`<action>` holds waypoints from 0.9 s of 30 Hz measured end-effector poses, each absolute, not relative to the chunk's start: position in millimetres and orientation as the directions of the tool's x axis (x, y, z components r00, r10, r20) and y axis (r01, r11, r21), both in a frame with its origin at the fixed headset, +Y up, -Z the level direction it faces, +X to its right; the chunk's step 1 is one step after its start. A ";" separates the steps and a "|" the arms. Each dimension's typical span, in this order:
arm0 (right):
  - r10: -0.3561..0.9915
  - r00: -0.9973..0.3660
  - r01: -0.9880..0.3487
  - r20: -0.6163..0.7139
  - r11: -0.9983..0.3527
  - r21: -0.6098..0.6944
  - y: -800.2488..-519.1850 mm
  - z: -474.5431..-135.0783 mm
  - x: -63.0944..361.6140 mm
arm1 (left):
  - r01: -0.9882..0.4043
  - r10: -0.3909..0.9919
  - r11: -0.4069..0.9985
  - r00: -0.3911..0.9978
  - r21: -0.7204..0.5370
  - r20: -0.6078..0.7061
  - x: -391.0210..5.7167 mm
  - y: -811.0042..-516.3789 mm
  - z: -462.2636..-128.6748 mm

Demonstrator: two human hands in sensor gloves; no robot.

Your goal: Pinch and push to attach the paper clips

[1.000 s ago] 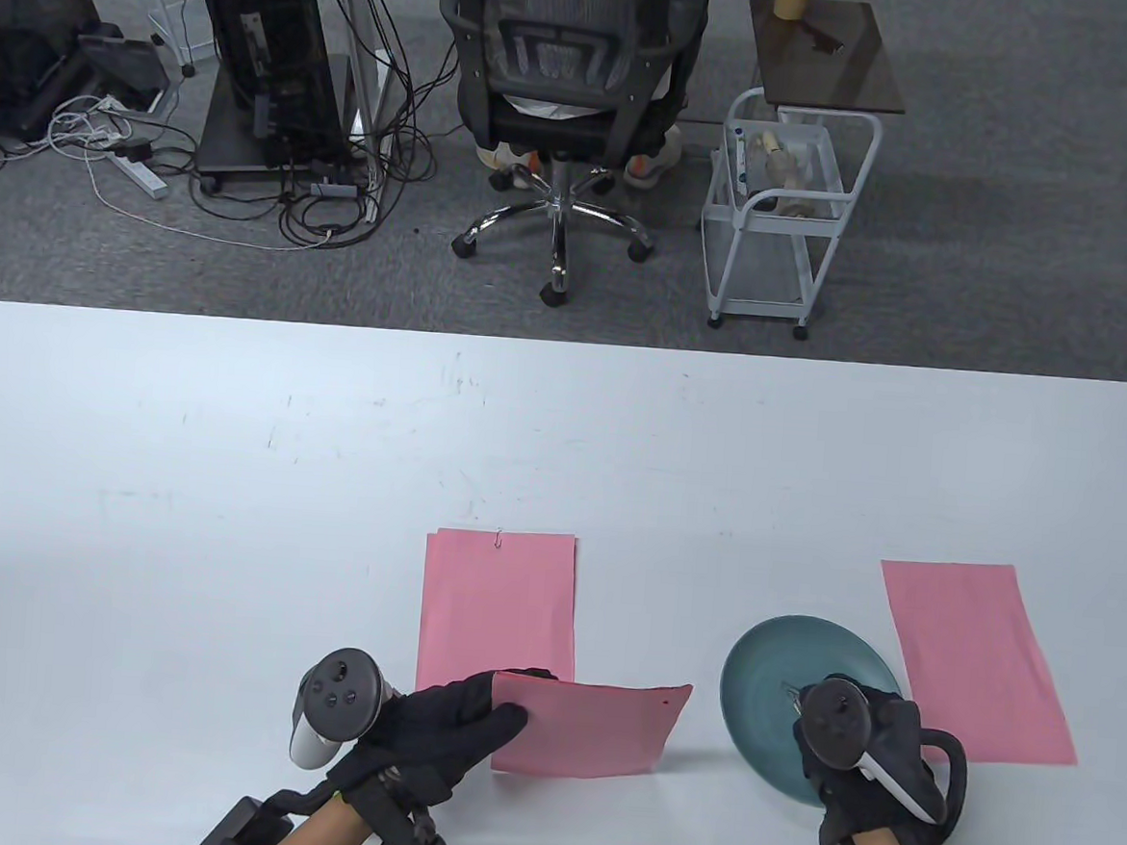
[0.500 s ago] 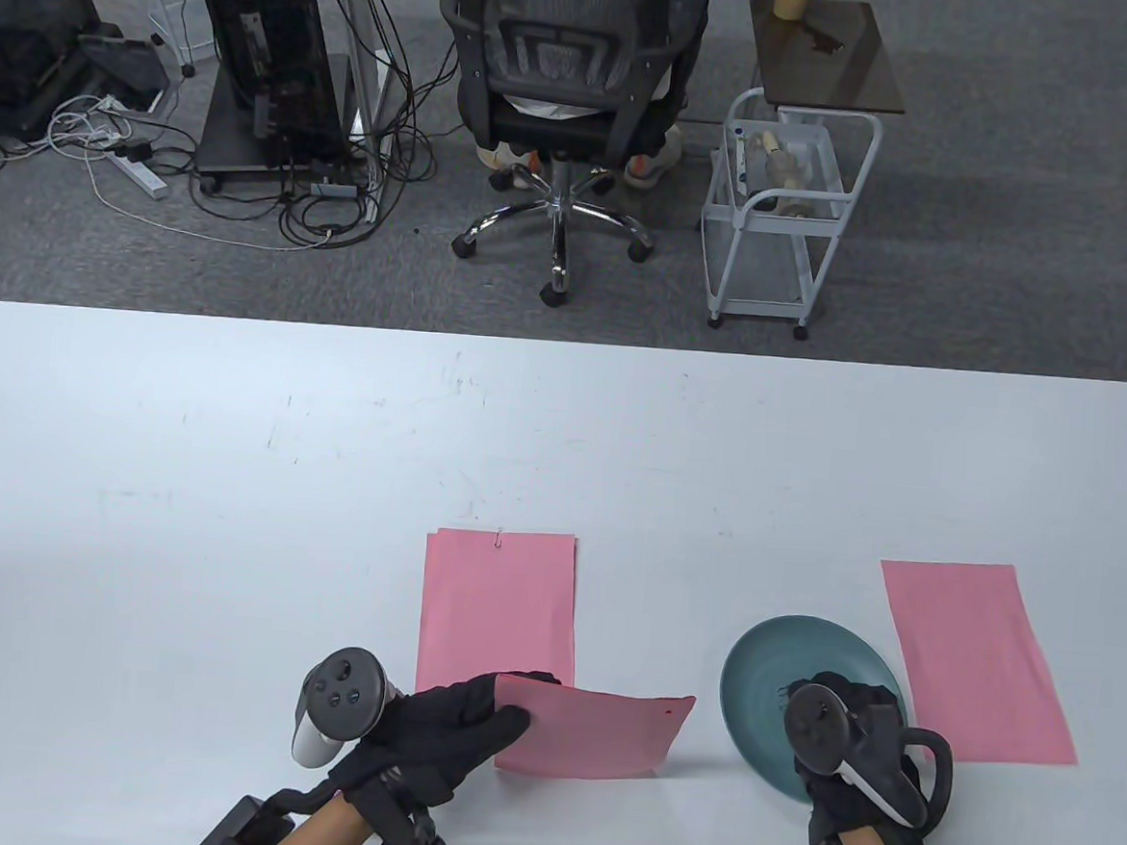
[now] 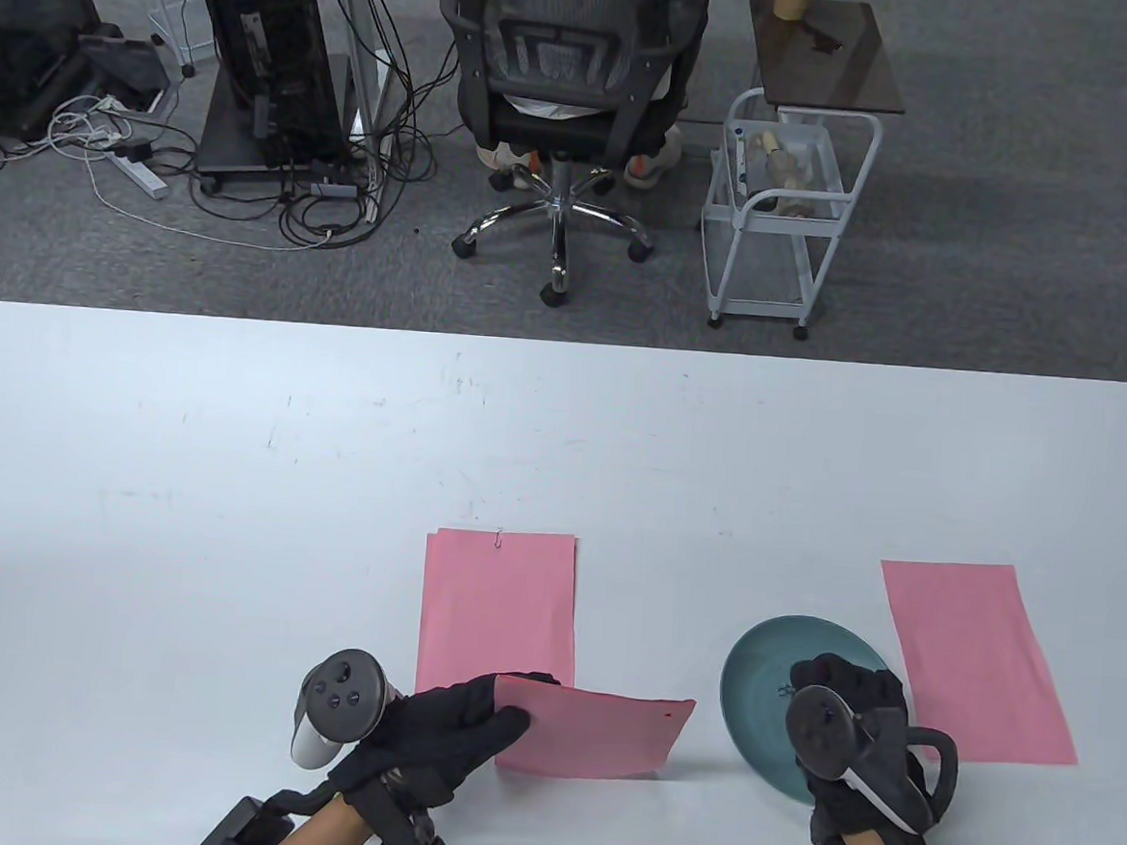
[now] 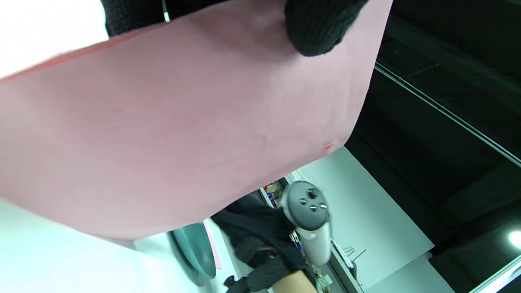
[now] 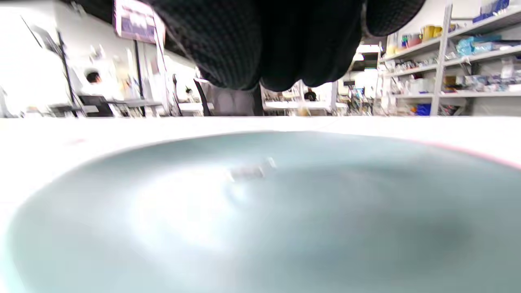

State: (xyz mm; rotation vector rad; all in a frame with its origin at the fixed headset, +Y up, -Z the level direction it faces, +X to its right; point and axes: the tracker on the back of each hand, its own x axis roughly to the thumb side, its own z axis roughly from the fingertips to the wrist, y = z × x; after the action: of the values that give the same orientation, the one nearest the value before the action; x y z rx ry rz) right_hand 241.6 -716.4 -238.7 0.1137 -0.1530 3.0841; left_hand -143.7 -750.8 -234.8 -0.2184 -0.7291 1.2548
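My left hand (image 3: 446, 728) pinches the left edge of a pink sheet (image 3: 590, 733), lifted off the table (image 3: 232, 476) at the near centre. My right hand (image 3: 847, 717) hangs over the teal plate (image 3: 759, 663) to the right, fingers curled; whether they grasp anything I cannot tell. Paper clips (image 5: 252, 170) lie in the plate. A clipped pink stack (image 3: 498, 596) lies just beyond the held sheet.

left hand (image 3: 451, 723) enters from the bottom edge, forearm angled up and right, tracker on its back — thumb on top and fingers beneath, pinching a pink sheet (image 3: 590, 733) at its left end. right hand (image 3: 846, 722) reaches forward, palm down, fingers (image 5: 228, 44) curled downward and bunched together — whether they hold anything can't be told.
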 end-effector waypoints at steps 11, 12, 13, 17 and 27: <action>-0.104 -0.911 -0.044 0.400 -0.938 -0.344 -602.9 -210.2 157.4 | -0.801 0.919 0.321 0.134 -0.506 0.371 -146.0 -750.6 -234.1; -0.130 -0.900 -0.040 0.417 -0.926 -0.375 -590.9 -208.4 145.9 | -0.804 0.919 0.320 0.135 -0.501 0.370 -146.9 -750.4 -234.4; -0.141 -0.894 -0.040 0.425 -0.921 -0.388 -585.5 -207.7 140.4 | -0.806 0.919 0.320 0.136 -0.499 0.369 -147.4 -750.3 -234.6; -0.166 -0.851 -0.052 0.498 -0.917 -0.395 -564.0 -206.2 113.2 | -0.814 0.922 0.318 0.146 -0.487 0.358 -149.4 -750.9 -236.2; -0.204 -0.775 -0.005 0.598 -0.945 -0.328 -561.9 -215.7 76.4 | -0.817 0.926 0.314 0.151 -0.483 0.347 -150.8 -751.2 -238.5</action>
State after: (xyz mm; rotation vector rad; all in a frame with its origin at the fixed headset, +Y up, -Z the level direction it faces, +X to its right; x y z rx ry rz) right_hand 76.4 -561.9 -215.7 1.0761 -0.5117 3.0223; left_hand -150.8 -751.2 -238.5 -0.1973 -0.6547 1.2629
